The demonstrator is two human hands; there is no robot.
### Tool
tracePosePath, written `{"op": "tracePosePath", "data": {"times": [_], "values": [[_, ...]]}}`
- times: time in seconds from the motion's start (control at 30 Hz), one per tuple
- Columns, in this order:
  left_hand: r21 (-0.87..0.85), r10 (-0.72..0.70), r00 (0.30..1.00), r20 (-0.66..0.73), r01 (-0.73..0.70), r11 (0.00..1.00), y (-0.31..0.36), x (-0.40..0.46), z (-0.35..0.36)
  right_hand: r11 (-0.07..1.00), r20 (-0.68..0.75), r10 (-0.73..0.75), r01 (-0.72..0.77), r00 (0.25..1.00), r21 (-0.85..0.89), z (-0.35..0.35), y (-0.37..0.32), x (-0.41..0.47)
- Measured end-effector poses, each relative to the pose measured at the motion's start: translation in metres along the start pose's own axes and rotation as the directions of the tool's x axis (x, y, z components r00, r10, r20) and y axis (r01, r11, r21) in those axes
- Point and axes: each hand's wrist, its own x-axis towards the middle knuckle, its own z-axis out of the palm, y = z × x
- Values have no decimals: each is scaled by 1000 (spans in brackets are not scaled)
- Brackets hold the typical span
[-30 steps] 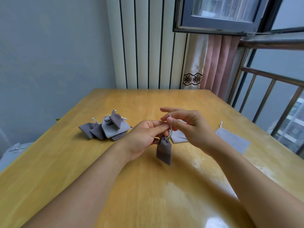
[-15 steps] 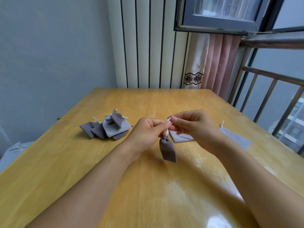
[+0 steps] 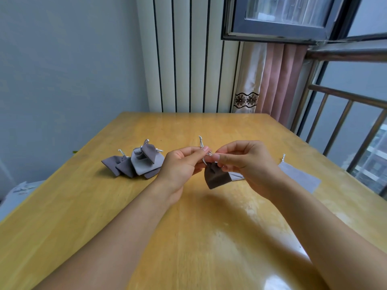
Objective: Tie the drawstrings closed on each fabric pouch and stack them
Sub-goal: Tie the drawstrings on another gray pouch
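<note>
- Head view: dark grey pouch [image 3: 216, 177] held off the table [image 3: 188, 237], over the middle of the top, neck gathered shut.
- Left hand [image 3: 181, 167] curled, thumb and forefinger pinching one silver drawstring [image 3: 202, 152]; knotted cord end standing up above the fingers.
- Right hand [image 3: 244, 162] curled, fingertips pinching the other strand right at the pouch neck.
- Change over the last second: pouch hanging lengthwise beneath a loose cord loop a second ago, now drawn up against the fingers and tilted; loop gone, cord pulled short.
- Judged meaning: knot on this pouch being cinched tight; stacking not yet done for it.
- Pile of tied pouches [image 3: 136, 163], dark and light grey mixed, lying toward the left edge, well apart from the hands.
- Light grey pouch [image 3: 299, 177] flat near the right edge, cord end showing at its far corner, apparently untied.
- Another light grey pouch [image 3: 236, 176] partly hidden behind the right hand; state not readable.
- Judged progress: well past halfway, at least one pouch left after this one.
</note>
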Motion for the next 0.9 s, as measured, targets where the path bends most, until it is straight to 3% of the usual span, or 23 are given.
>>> {"op": "tracePosePath", "data": {"times": [0.2, 0.37, 0.5, 0.57, 0.63, 0.77, 0.9], "values": [[-34, 55, 998, 17, -54, 998, -4, 2, -4, 989, 87, -27, 39, 996, -140, -5, 4, 2], [-18, 107, 989, 98, -106, 994, -2, -1, -4, 969, 30, -93, 98, 995, -228, -3, 9, 4], [105, 168, 973, 161, -186, 977, 2, -3, -4, 989, 166, -27, 50, 986, -139, -3, 11, 3], [148, 225, 962, 153, -248, 957, 3, -2, -6, 989, 161, -15, 39, 987, -145, -1, 10, 3], [234, 317, 937, 144, -344, 909, 2, -1, -7, 987, 102, -9, 25, 995, -157, 0, 10, 3], [461, 526, 833, 173, -540, 704, -4, -1, -6, 991, 14, 47, -45, 999, -123, 0, 12, 5], [458, 617, 774, 145, -605, 651, -2, -3, -3, 999, -39, 21, -22, 999, -29, 5, 13, 4]]}}
